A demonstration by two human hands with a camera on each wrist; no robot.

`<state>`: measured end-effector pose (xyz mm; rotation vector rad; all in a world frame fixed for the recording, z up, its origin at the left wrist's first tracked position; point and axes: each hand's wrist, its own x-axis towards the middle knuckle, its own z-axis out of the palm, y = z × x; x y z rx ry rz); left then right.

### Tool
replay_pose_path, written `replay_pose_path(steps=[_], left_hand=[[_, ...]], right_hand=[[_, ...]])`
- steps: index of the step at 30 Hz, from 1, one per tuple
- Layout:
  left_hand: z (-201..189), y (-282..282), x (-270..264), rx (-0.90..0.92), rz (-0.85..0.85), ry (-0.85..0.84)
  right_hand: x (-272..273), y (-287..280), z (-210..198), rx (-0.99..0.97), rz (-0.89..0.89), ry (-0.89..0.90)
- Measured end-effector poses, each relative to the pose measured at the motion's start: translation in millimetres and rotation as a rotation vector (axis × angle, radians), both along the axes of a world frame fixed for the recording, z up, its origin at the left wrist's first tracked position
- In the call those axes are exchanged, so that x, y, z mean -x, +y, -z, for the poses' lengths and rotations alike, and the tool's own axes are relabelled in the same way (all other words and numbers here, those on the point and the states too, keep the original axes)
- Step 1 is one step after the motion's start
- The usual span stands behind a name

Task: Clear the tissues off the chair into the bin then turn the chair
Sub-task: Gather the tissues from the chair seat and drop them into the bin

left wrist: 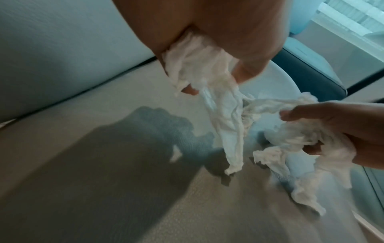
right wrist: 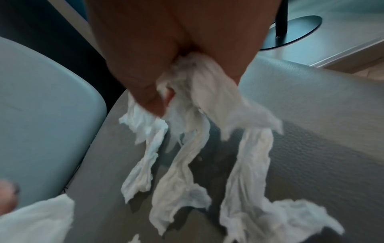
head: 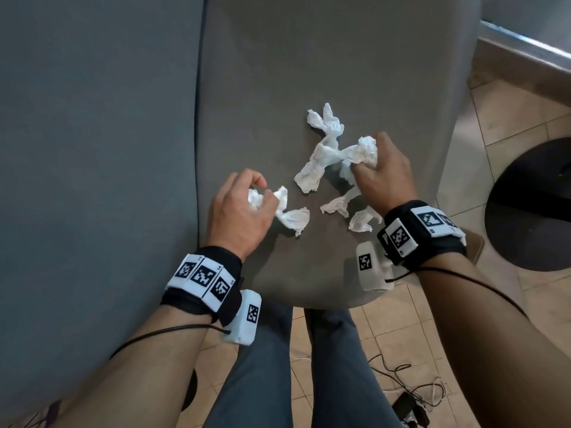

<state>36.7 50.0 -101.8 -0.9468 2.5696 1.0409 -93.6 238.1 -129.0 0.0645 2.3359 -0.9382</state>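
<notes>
Several crumpled white tissues (head: pixel 321 163) lie on the grey chair seat (head: pixel 309 72). My left hand (head: pixel 244 205) grips a bunch of tissue (head: pixel 290 213) near the seat's left edge; the left wrist view has that tissue (left wrist: pixel 207 85) hanging from my curled fingers. My right hand (head: pixel 380 171) grips a wad of tissues (head: pixel 366 152) near the seat's right side, with strips (right wrist: pixel 182 164) trailing down onto the seat (right wrist: pixel 322 148). Two small loose pieces (head: pixel 360 222) lie below the right hand. No bin is in view.
The chair's blue-grey backrest (head: pixel 92 149) rises at the left. A black round table base (head: pixel 531 205) stands on the tiled floor (head: pixel 500 118) to the right. Cables and a black adapter (head: pixel 408 400) lie on the floor by my legs (head: pixel 278 366).
</notes>
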Motion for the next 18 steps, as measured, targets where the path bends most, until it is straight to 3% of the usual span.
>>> replay_pose_path(steps=[3, 8, 13, 18], left_hand=[[7.3, 7.9, 3.6, -0.018, 0.14, -0.132], [25.1, 21.8, -6.7, 0.068, 0.411, -0.27], [31.1, 19.5, -9.8, 0.004, 0.38, -0.272], [22.8, 9.7, 13.8, 0.025, 0.285, -0.086]], right_hand=[[-10.9, 4.5, 3.1, -0.058, -0.141, -0.139], [-25.9, 13.9, 21.7, -0.202, -0.271, -0.028], [-26.7, 21.9, 21.4, -0.175, -0.184, 0.027], [-19.1, 14.7, 11.9, -0.049, -0.074, 0.082]])
